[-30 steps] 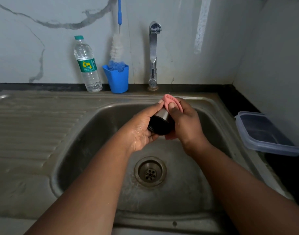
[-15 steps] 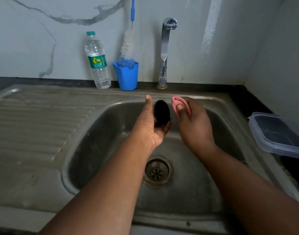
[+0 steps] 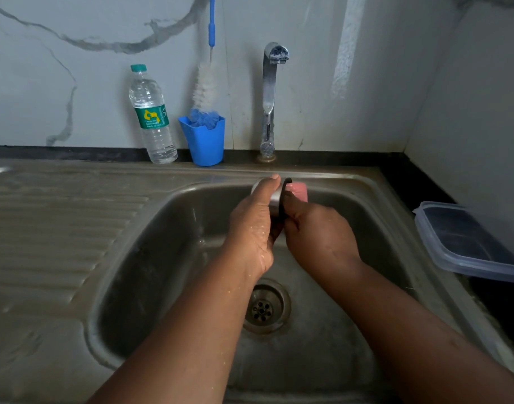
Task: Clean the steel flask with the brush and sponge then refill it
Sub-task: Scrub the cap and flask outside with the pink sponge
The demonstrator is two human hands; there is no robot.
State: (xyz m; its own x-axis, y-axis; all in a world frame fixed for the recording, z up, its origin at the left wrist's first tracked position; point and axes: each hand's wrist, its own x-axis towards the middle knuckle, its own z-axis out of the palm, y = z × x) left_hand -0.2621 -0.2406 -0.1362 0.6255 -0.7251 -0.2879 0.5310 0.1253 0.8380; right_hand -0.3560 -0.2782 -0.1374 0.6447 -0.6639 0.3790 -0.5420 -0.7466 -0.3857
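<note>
the wide stainless steel sink (image 3: 395,258) takes up most of the view, its basin under both arms so drips fall toward the round metal drain (image 3: 266,307). on the far ledge, well apart from the hands, stand a clear plastic water bottle with a green label (image 3: 152,115), probably kept for the refill, and a blue plastic cup (image 3: 204,141) holding the long white-bristled bottle brush with a blue handle (image 3: 204,86) upright, with the chrome tap (image 3: 270,97) to their right. a clear plastic lidded container (image 3: 465,243) sits at the right edge, partly cut off.

over the middle of the basin the left hand (image 3: 255,225) grasps the steel flask part with a black rim (image 3: 279,196), thumb laid over its top, steadying it. the right hand (image 3: 317,231) grips the pink sponge (image 3: 299,191) and presses it against the black rim, likely to scrub it. most of the steel piece is hidden by the fingers, so i cannot tell whether it is the flask body or its cap. no water shows at the tap.
</note>
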